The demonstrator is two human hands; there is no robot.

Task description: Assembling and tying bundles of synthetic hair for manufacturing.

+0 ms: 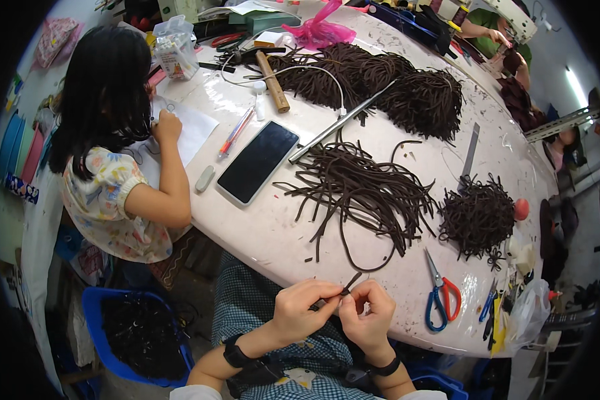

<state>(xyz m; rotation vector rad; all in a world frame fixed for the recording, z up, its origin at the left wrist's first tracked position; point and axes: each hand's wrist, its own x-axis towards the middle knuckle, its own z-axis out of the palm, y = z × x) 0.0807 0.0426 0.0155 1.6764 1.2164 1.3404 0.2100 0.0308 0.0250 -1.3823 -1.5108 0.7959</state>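
Note:
My left hand (305, 310) and my right hand (367, 312) meet just off the table's near edge, both with fingers pinched. Between the fingertips is a short dark brown cord (354, 281), its free end sticking up. Part of it is hidden by the fingers, so I cannot tell if it is knotted. Just beyond my hands lies a loose spread of long dark brown cords (363, 187). A heap of short, curled cord pieces (477, 217) sits to the right of it. Scissors (441, 293) with one red and one blue handle rest slightly open right of my hands.
Big cord bundles (427, 103) lie at the back, near a metal rod (343, 120) and a wooden stick (273, 83). A phone (259, 162) lies left of centre. Another person (113, 147) draws on paper at left. A blue basket (95, 327) of dark scraps stands below.

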